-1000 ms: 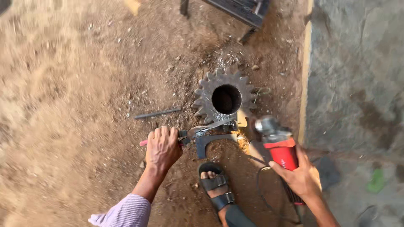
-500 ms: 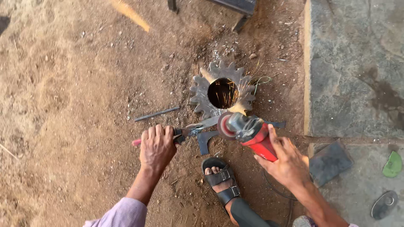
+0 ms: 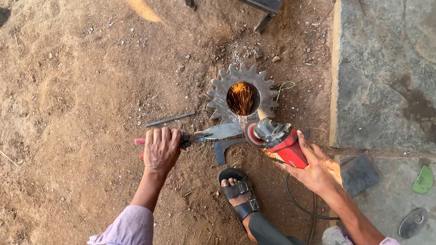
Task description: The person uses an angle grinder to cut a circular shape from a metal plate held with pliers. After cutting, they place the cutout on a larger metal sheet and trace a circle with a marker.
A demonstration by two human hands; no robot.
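One flat metal blade (image 3: 221, 131) lies across the lower rim of a toothed steel gear (image 3: 243, 95), and its red grip runs back under the left hand (image 3: 160, 150), whose fingers are clenched over it from above with the knuckles toward the camera; a stub of red pokes out past the little finger. The right hand (image 3: 318, 170) is wrapped round the body of one red angle grinder (image 3: 277, 138), fingers closed along its far side and thumb near the grey gear head, so the disc sits at the blade's tip, well ahead of the fingertips. Orange sparks (image 3: 241, 97) fan through the gear's round bore (the only bright spot on the ground). Beneath the blade one dark angled steel piece (image 3: 225, 149) rests flat on the dirt. One thin metal rod (image 3: 170, 119) lies apart to the left of the gear. One foot in a black sandal (image 3: 238, 195) is planted just below the steel piece, and a black power cable (image 3: 299, 204) loops from the grinder past it. Right of all this runs a grey stone slab (image 3: 386, 81), with one green shard (image 3: 424, 180) and one oval metal plate (image 3: 413, 222) on it.
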